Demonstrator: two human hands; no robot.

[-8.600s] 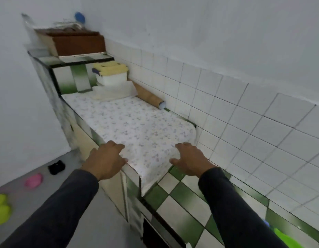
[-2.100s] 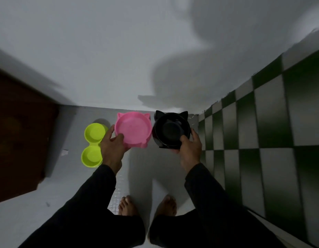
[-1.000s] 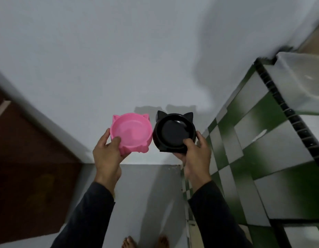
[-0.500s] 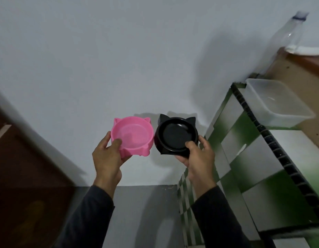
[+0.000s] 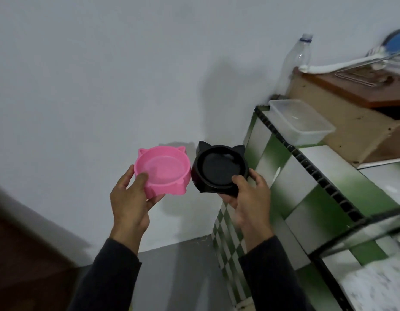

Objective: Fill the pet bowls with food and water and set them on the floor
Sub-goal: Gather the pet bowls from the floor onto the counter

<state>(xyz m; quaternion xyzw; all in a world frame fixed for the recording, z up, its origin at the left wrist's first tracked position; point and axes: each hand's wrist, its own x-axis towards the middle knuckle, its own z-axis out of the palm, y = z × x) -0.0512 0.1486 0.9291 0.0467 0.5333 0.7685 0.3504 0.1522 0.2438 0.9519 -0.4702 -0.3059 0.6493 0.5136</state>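
- Counter [image 5: 324, 198]: green-and-white checked tile, black edge trim, seen at right.
- Wooden box [image 5: 351, 113] is set on the counter's far end; contents cannot be told.
- Clear tub [image 5: 300, 122] is set on the counter just beside the box; nothing is seen in it.
- Clear bottle [image 5: 295, 61] with a blue cap is stood upright behind the tub, against the wall; fill level cannot be told.
- Pink bowl [image 5: 163, 170]: round, cat-eared, empty; held in the air before the wall, left of the counter.
- Black bowl [image 5: 219, 169]: same eared shape, empty; held just beside the pink bowl, rims near touching.
- Left hand [image 5: 129, 203] is closed on the pink bowl, thumb over the rim, fingers under.
- Right hand [image 5: 250, 200] is closed on the black bowl the same way.
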